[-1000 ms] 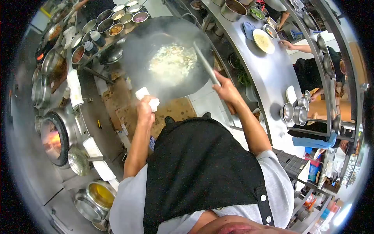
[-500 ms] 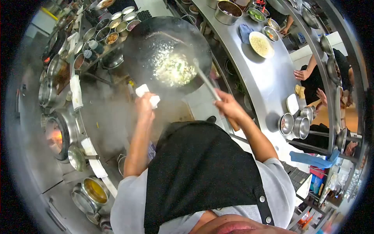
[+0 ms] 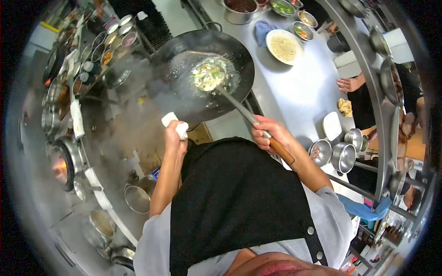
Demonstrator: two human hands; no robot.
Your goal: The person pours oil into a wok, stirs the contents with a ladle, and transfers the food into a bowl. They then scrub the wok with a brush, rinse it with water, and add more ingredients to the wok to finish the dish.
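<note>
My left hand [image 3: 174,135] is closed around a folded white cloth [image 3: 180,128], just below the rim of a large black wok [image 3: 184,99]. Whether the cloth wraps a wok handle cannot be made out. My right hand [image 3: 271,134] grips the wooden end of a long metal ladle [image 3: 239,106]. The ladle's bowl rests inside the wok, full of chopped white and green food [image 3: 208,76]. Pale liquid and small bits lie around the bowl. Steam drifts over the wok's left side.
A steel counter [image 3: 313,92] on the right holds a plate of pale food [image 3: 283,47], steel bowls [image 3: 343,157] and a yellow cloth [image 3: 344,107]. Another person's hand [image 3: 351,84] rests at its far edge. Flame burns in a stove ring [image 3: 60,168] at left, near ingredient pots [image 3: 108,56].
The food, spread in the wok before, is now largely gathered in the ladle. The view has shifted, and the wok now sits closer to the counter. Both hands keep their holds.
</note>
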